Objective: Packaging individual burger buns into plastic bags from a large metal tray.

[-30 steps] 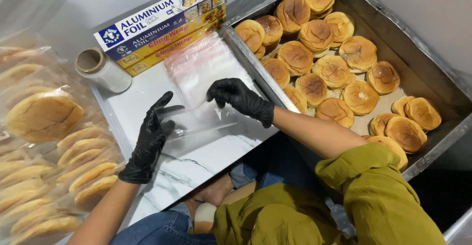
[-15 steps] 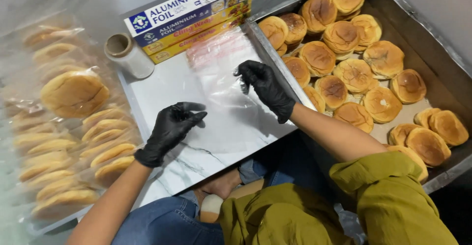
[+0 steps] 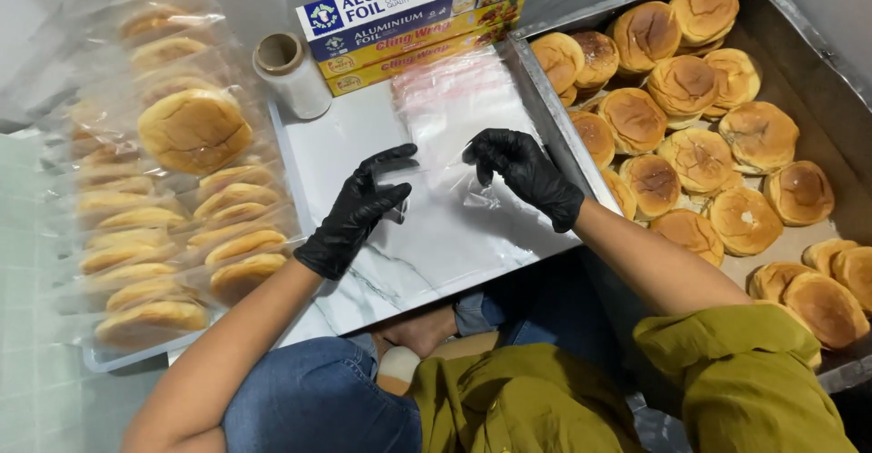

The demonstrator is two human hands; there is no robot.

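Both hands wore black gloves and met over a clear bag [image 3: 436, 180] on the marble board [image 3: 400, 271]. We noted the left hand [image 3: 359, 212] pinching the bag's left edge, thumb over fingers. The right hand [image 3: 527, 176] was closed on the right edge, fingers curled down. The hands stood apart with the bag stretched between them, so its long axis seemed to run left to right; film was too clear for us to be sure of its outline. Neither hand was nearer, as each already had a grip.

A bag stack [image 3: 463, 89] lay just beyond, toward the boxes [image 3: 418, 17] at the board's far end. A film roll [image 3: 291, 71] stood upright beside the boxes. Bare buns [image 3: 690, 158] filled the metal tray [image 3: 554, 108] at the right, touching the board's edge. Bagged buns [image 3: 173, 226] lay in rows at the left.
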